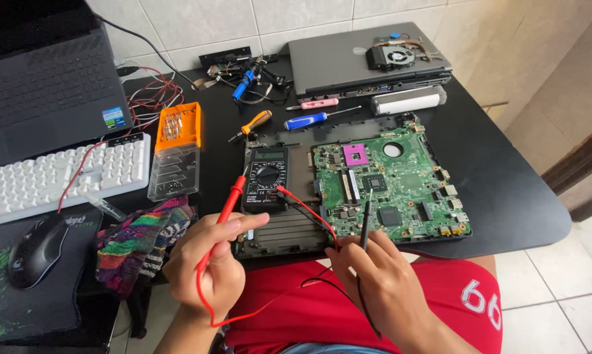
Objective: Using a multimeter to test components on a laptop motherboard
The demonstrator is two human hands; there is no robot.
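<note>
Black desk is carrying a green board (391, 187); right hand (381, 278) is pinching the black probe (366, 219) onto it, left hand (210, 262) gripping the red probe (227, 206) beside the meter (266, 178). Steadier tips would be reading better.

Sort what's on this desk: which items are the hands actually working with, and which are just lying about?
In use: red probe in left hand; black probe in right hand; multimeter; green motherboard.

Lying about: screwdrivers, orange bit case, white keyboard, mouse, grey laptop, striped cloth.
</note>
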